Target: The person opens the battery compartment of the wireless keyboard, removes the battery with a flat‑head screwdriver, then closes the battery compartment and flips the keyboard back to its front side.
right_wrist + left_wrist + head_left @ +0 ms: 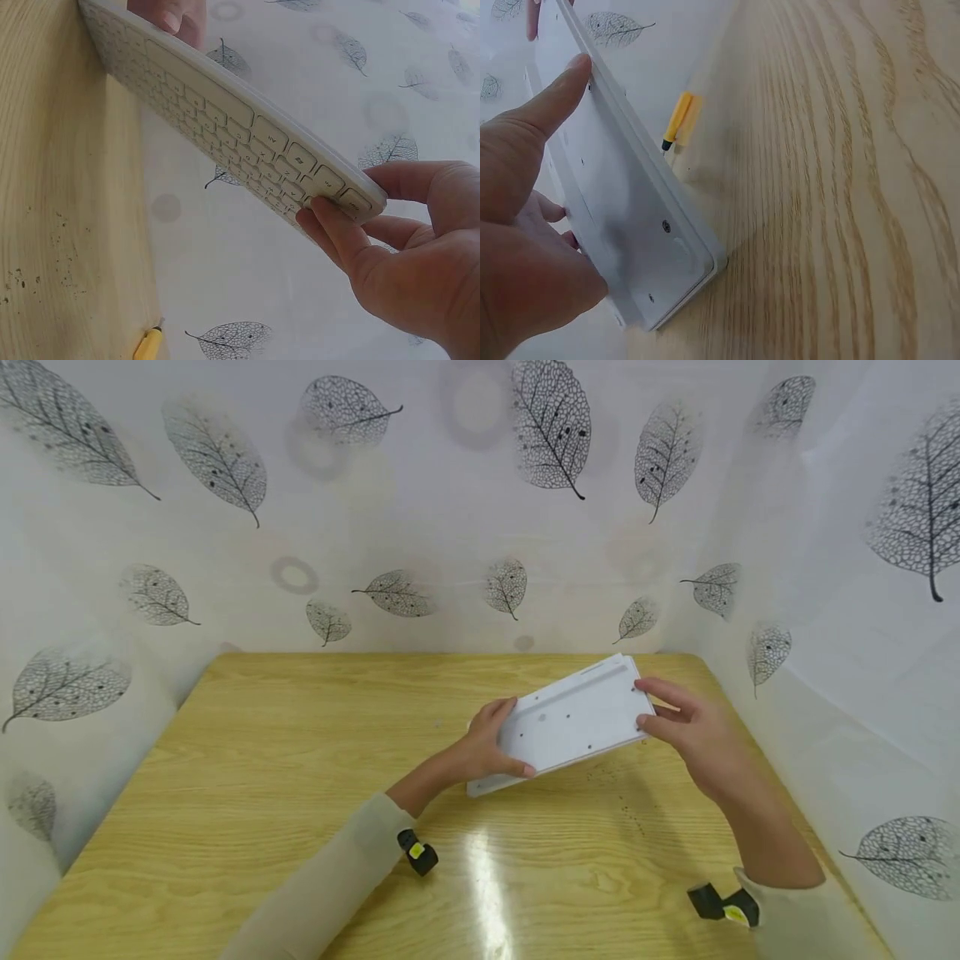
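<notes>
Left fingers (516,767) | right fingers (671,693) | white keyboard (581,714) held between, tilted

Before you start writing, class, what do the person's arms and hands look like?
The left sleeve and right sleeve are long and pale beige. A boxy black left wrist device and matching right wrist device each bear a yellow patch. The left hand and right hand are ungloved.

Pale sheeting (450,531) printed with dark veined leaves (552,431) lines the far and side edges of the wood-grain worktop (285,735); white glare (487,893) streaks its near part.
</notes>
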{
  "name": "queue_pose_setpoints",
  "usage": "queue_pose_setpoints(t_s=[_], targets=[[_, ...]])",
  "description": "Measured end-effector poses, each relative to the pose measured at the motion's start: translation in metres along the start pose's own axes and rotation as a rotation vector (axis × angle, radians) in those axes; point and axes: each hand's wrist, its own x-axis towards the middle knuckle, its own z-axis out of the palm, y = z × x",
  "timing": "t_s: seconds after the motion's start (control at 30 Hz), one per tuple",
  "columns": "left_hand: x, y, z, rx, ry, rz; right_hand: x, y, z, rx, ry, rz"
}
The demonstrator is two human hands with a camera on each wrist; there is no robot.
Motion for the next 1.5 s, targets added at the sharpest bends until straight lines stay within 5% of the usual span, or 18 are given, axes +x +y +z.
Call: queue_pose_setpoints(t_s=[0.5,0.9,1.5], targets=[[-0.018,-0.026,-0.015,0.086,0.034,-0.022,0.016,0.037,0.021,-0.067,-0.118,0.134],[-0.026,-0.040,-0.029,0.190,0.034,-0.032,0.028,0.064,0.044,-0.138,-0.138,0.214],[-0.041,-0.058,-0.046,0.309,0.029,-0.072,0.041,0.093,0.072,-0.070,-0.220,0.256]])
